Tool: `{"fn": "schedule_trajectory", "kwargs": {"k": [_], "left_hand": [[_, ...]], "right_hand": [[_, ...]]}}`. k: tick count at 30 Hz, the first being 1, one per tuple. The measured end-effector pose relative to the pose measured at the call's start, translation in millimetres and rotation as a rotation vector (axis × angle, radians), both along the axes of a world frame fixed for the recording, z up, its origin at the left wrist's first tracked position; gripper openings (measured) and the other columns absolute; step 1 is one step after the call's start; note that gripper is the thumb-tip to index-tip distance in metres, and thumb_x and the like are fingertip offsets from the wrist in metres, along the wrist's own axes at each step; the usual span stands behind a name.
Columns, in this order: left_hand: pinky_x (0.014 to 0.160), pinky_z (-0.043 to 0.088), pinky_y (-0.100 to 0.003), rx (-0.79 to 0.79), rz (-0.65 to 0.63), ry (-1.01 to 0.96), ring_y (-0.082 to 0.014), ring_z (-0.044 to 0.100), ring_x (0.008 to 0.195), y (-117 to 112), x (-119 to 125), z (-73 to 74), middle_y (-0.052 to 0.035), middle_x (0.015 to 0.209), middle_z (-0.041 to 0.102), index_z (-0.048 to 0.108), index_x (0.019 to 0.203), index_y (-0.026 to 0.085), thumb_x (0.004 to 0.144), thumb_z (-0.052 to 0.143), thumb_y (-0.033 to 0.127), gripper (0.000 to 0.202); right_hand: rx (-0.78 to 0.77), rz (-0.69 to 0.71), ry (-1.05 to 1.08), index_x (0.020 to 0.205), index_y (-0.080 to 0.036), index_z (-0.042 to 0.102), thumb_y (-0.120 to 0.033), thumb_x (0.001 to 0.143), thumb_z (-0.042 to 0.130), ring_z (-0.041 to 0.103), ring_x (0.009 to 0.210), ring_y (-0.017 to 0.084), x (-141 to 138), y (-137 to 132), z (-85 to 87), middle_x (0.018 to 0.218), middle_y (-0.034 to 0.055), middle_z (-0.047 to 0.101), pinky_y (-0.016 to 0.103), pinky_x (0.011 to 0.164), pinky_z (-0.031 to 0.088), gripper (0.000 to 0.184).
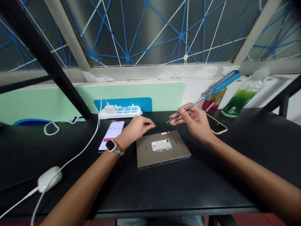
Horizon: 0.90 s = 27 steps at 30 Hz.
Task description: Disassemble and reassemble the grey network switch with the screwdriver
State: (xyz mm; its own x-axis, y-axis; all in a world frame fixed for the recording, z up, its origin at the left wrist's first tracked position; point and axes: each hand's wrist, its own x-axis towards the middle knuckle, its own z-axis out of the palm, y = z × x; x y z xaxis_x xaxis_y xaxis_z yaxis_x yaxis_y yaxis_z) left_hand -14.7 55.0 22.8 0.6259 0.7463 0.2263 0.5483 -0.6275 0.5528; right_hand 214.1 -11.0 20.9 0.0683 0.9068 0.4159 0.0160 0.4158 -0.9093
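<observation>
Pinching the screwdriver (pixel 204 95) by its metal shaft, your right hand (pixel 191 118) has its thumb and fingers on the rod, with the blue handle slanting up and away to the right and the tip pointing down to the left. Your left hand (pixel 139 127) has thumb and fingertips drawn together (whether something tiny sits between them, you cannot tell from here). Between and below both hands, the flat brown-grey case (pixel 157 159) lies on the black table (pixel 141 193), a white label (pixel 162 145) on its upper face. A watch (pixel 110 145) circles your left wrist, near a phone (pixel 110 135) with a lit screen. Behind that phone stands a white power strip (pixel 131 111). Past your right hand lie another phone (pixel 217 125), a red and yellow box (pixel 213 102), and a bottle (pixel 242 97) of green liquid.
</observation>
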Motion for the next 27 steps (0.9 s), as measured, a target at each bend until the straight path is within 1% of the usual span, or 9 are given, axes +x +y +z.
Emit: {"fn": "schedule_trajectory", "kwargs": {"k": [4, 8, 12, 14, 16, 18, 20, 23, 27], "left_hand": [[0.072, 0.048, -0.033, -0.006, 0.097, 0.212, -0.0224, 0.069, 0.078, 23, -33, 5.2, -0.0103, 0.087, 0.077, 0.078, 0.085, 0.018, 0.084, 0.063, 0.033, 0.021], [0.082, 0.050, -0.037, -0.010, 0.128, 0.256, -0.0259, 0.070, 0.092, 23, -44, 12.8, -0.0141, 0.102, 0.076, 0.075, 0.102, 0.015, 0.087, 0.059, 0.038, 0.032], [0.102, 0.043, -0.044, 0.035, 0.138, 0.204, -0.0306, 0.059, 0.122, -10, -38, 25.0, -0.0151, 0.133, 0.064, 0.066, 0.125, 0.017, 0.090, 0.054, 0.053, 0.052], [0.108, 0.038, -0.049, -0.008, 0.111, 0.225, -0.0340, 0.047, 0.135, -35, -32, 26.6, -0.0147, 0.150, 0.047, 0.047, 0.145, 0.021, 0.082, 0.060, 0.065, 0.078], [0.113, 0.031, -0.054, -0.020, 0.001, 0.303, -0.0381, 0.035, 0.142, -59, -26, 23.1, -0.0160, 0.158, 0.035, 0.031, 0.154, 0.020, 0.070, 0.067, 0.071, 0.104], [0.112, 0.031, -0.056, -0.001, -0.056, 0.339, -0.0409, 0.033, 0.142, -75, -19, 16.0, -0.0197, 0.157, 0.034, 0.024, 0.156, 0.017, 0.065, 0.069, 0.073, 0.116], [0.109, 0.033, -0.057, 0.013, -0.067, 0.371, -0.0431, 0.039, 0.138, -81, -13, 8.4, -0.0227, 0.151, 0.040, 0.021, 0.156, 0.014, 0.064, 0.069, 0.072, 0.119], [0.103, 0.037, -0.056, 0.050, -0.066, 0.383, -0.0438, 0.045, 0.130, -79, -10, 1.2, -0.0225, 0.142, 0.049, 0.019, 0.157, 0.013, 0.066, 0.070, 0.068, 0.117], [0.102, 0.038, -0.052, 0.166, -0.098, 0.338, -0.0391, 0.050, 0.121, -76, -12, 2.0, -0.0188, 0.136, 0.051, 0.017, 0.157, 0.016, 0.067, 0.071, 0.061, 0.114]], "right_hand": [[-0.011, 0.000, 0.018, 0.094, -0.020, 0.051, -0.046, 0.089, 0.065, 0.074, 0.071, 0.020, 1, 1, -2.3, 0.084, 0.0074, 0.074, 0.039, 0.069, 0.064, 0.030], [-0.039, 0.019, -0.050, 0.094, -0.019, 0.054, -0.046, 0.090, 0.064, 0.074, 0.072, 0.020, 1, 4, -3.0, 0.088, 0.0093, 0.075, 0.039, 0.070, 0.064, 0.029], [0.021, 0.049, -0.251, 0.099, -0.016, 0.063, -0.042, 0.095, 0.057, 0.075, 0.087, 0.024, 17, -5, 0.4, 0.101, 0.0130, 0.075, 0.043, 0.079, 0.064, 0.026], [0.082, 0.025, -0.474, 0.103, -0.018, 0.070, -0.037, 0.097, 0.053, 0.073, 0.099, 0.026, 36, -16, -0.9, 0.112, 0.0124, 0.074, 0.047, 0.090, 0.060, 0.026], [0.158, 0.016, -0.734, 0.119, -0.027, 0.069, -0.031, 0.096, 0.055, 0.066, 0.116, 0.028, 60, -31, -6.3, 0.123, 0.0080, 0.071, 0.049, 0.102, 0.053, 0.027], [0.221, 0.081, -0.893, 0.130, -0.030, 0.063, -0.025, 0.094, 0.056, 0.060, 0.125, 0.029, 82, -45, -15.1, 0.136, 0.0069, 0.063, 0.049, 0.105, 0.051, 0.038], [0.228, 0.126, -1.047, 0.134, -0.027, 0.061, -0.018, 0.093, 0.053, 0.059, 0.126, 0.030, 98, -57, -25.3, 0.145, 0.0093, 0.055, 0.047, 0.102, 0.053, 0.043], [0.293, 0.086, -1.170, 0.130, -0.023, 0.065, -0.013, 0.094, 0.050, 0.064, 0.120, 0.029, 109, -65, -38.8, 0.142, 0.0125, 0.057, 0.044, 0.097, 0.057, 0.041], [0.346, 0.063, -1.231, 0.127, -0.021, 0.067, -0.015, 0.094, 0.050, 0.066, 0.118, 0.028, 109, -60, -47.2, 0.139, 0.0137, 0.060, 0.043, 0.096, 0.058, 0.037]]}}
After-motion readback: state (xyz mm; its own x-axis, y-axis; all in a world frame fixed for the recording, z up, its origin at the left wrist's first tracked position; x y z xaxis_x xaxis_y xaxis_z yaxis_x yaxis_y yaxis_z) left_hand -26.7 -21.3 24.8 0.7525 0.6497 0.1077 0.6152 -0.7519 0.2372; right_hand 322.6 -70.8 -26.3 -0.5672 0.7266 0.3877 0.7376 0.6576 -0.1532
